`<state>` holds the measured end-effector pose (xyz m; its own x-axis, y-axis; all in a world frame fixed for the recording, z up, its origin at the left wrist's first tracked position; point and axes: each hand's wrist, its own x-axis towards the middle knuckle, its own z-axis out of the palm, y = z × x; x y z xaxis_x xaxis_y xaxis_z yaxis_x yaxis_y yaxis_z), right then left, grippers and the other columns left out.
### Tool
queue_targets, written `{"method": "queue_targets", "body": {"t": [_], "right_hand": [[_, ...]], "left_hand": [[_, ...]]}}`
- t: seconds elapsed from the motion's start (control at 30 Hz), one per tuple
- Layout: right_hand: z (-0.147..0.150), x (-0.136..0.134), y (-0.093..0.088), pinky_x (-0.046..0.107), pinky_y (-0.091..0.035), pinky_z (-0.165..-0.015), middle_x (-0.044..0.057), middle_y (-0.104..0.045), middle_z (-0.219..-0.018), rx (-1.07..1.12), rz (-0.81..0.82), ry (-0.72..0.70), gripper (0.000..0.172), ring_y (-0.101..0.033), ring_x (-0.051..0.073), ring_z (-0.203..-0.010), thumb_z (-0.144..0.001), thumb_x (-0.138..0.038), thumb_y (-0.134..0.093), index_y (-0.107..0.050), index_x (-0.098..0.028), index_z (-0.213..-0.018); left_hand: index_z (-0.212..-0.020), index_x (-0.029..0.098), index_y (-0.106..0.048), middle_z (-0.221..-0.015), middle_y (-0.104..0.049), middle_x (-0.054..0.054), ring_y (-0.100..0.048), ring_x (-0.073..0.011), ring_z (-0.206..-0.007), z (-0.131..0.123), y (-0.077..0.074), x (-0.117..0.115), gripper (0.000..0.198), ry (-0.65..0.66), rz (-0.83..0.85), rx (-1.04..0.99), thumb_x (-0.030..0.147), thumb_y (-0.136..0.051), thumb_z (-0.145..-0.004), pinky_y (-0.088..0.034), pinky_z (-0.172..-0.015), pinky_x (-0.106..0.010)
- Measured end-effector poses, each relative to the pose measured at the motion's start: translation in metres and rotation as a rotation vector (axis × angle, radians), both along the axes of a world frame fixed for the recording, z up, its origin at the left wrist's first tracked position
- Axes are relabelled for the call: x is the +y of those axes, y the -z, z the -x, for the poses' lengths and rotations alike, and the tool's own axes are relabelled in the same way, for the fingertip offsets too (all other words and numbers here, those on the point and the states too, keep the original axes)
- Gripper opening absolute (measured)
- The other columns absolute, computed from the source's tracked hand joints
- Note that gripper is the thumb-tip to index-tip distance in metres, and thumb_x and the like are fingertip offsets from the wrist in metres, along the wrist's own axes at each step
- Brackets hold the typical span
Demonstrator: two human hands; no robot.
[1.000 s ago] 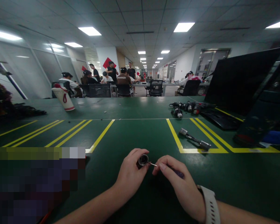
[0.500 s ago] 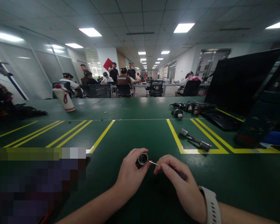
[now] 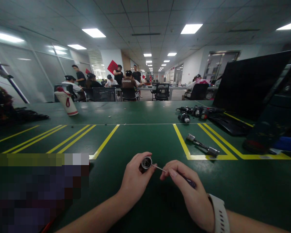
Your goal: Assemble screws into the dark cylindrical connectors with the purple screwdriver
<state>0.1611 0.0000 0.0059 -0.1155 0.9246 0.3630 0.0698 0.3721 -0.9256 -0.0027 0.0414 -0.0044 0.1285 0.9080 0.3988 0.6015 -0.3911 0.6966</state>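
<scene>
My left hand (image 3: 135, 174) is closed around a round metal cup-shaped part (image 3: 146, 162), its open end turned towards me and dark inside. In my right hand (image 3: 184, 183) is a thin screwdriver (image 3: 191, 183) with a dark handle, pinched near its shaft. The screwdriver's slim metal shaft points left, its tip at the rim of the metal part. Whether the tip reaches inside cannot be made out. A dumbbell-shaped metal piece (image 3: 202, 145) lies on the green table to the right, beyond my right hand.
Yellow tape lines (image 3: 106, 142) mark the table (image 3: 145, 136). Cables with metal connectors (image 3: 185, 117) lie at the back right, near a black monitor (image 3: 252, 84). A white cup (image 3: 66, 102) stands at the back left. People sit and stand beyond the table.
My left hand and the metal part have shifted slightly left and up. The screwdriver tip has moved left with it, while my right hand stays almost in place.
</scene>
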Motion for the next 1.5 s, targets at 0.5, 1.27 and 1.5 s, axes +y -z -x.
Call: {"method": "queue_targets", "body": {"t": [0.5,1.27,1.5], "right_hand": [[-0.0024,-0.0007,0.0002,0.033,-0.042,-0.071,0.003,-0.058,-0.075,0.010,-0.027,-0.004,0.027,-0.055,0.019,-0.075,-0.089,-0.030,-0.043,-0.061,-0.019,-0.073],[-0.0029,0.0001,-0.0022,0.032,-0.041,-0.066,0.002,-0.055,-0.071,-0.029,0.018,0.018,0.027,-0.053,0.019,-0.071,-0.088,-0.031,-0.042,-0.057,-0.019,-0.070],[-0.0013,-0.0005,-0.0022,0.030,-0.042,-0.064,0.002,-0.053,-0.075,-0.017,0.010,0.086,0.018,-0.052,0.018,-0.072,-0.087,-0.032,-0.045,-0.053,-0.020,-0.076]], "left_hand": [[-0.099,0.021,-0.061,-0.092,-0.065,-0.003,-0.064,-0.0197,-0.081,-0.0003,-0.0043,-0.0019,0.025,-0.032,0.024,-0.065,0.031,-0.061,-0.076,-0.053,-0.070,-0.033],[-0.101,0.020,-0.063,-0.092,-0.063,-0.006,-0.062,-0.0171,-0.073,0.0011,-0.0038,-0.0009,0.027,0.057,0.066,-0.154,0.017,-0.043,-0.083,-0.051,-0.058,-0.028],[-0.097,0.020,-0.065,-0.084,-0.065,-0.004,-0.060,-0.0136,-0.057,0.0025,-0.0027,0.0023,0.027,0.000,0.112,-0.145,0.019,-0.042,-0.083,-0.049,-0.049,-0.025]]}}
